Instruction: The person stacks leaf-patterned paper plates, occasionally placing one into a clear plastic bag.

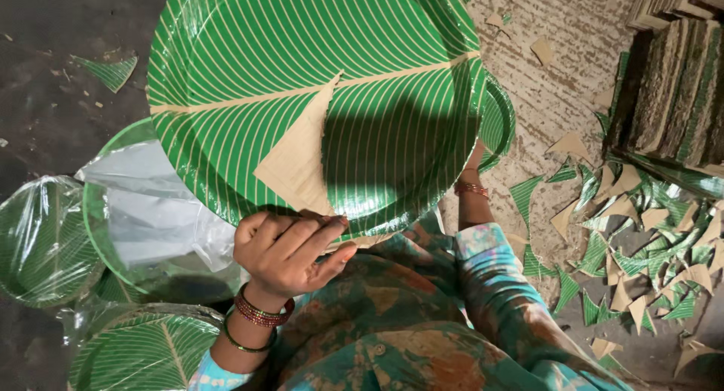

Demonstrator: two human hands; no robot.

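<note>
One large round green plate [249, 74] with pale leaf-vein stripes fills the upper middle of the frame, tilted up toward the camera. A tan triangular offcut [298, 165] lies against its face near the lower centre. Behind its right edge a second green plate [499, 123] shows as a narrow arc.

At the left of the frame three more plates or plate stacks sit on the dark floor [38, 74]: one wrapped in clear plastic [41, 240] at the far left, one partly covered by a loose plastic sheet [151, 210], and one at the lower left corner [139, 349].

At the upper right stand stacks of cut sheets [679, 82]; I cannot count them exactly. Below them lies a scatter of many green and tan triangular scraps [648, 248].

The left hand [286, 248], fingers curled, grips the large plate's lower rim. The right hand is hidden behind the plate; only its wrist with a bangle [472, 188] shows, so I cannot tell its grip.
</note>
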